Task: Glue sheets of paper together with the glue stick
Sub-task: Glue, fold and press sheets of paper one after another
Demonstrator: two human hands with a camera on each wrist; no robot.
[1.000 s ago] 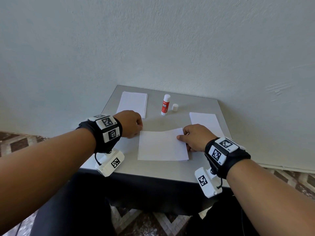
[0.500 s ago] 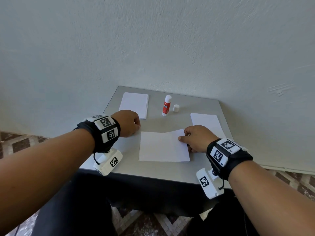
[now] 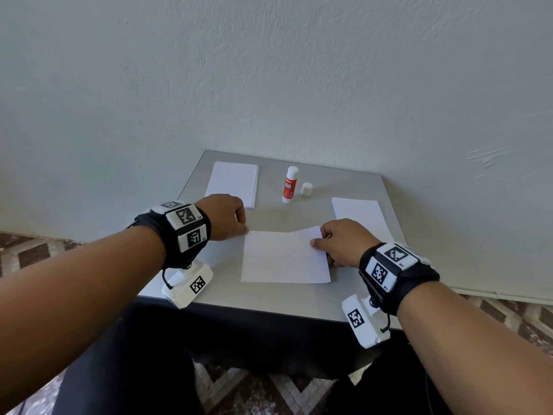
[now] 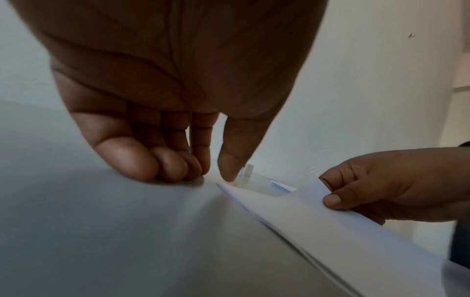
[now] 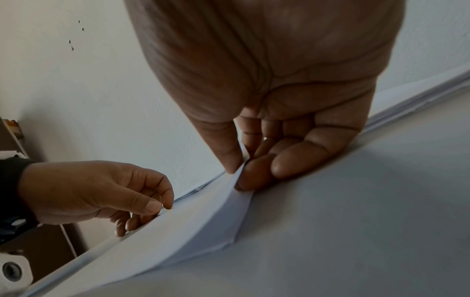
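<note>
A white paper sheet [image 3: 284,256] lies mid-table on another sheet, whose edge shows beneath it in the left wrist view. My right hand [image 3: 341,244] pinches the top sheet's right edge [image 5: 236,180] between thumb and fingers and holds that side lifted and curved. My left hand [image 3: 227,217] is curled, its fingertips [image 4: 162,170] resting on the table at the sheet's far left corner [image 4: 218,184], gripping nothing that I can see. The red-and-white glue stick [image 3: 289,184] stands upright and uncapped at the back, its white cap [image 3: 306,189] beside it.
A stack of white paper [image 3: 233,182] lies at the table's back left. More paper [image 3: 359,214] lies at the right, just beyond my right hand. The small grey table [image 3: 269,298] stands against a pale wall, and my legs are below its near edge.
Almost nothing: both hands stay at the sheet's far corners, with the right side still lifted. Only the head view has shifted slightly.
</note>
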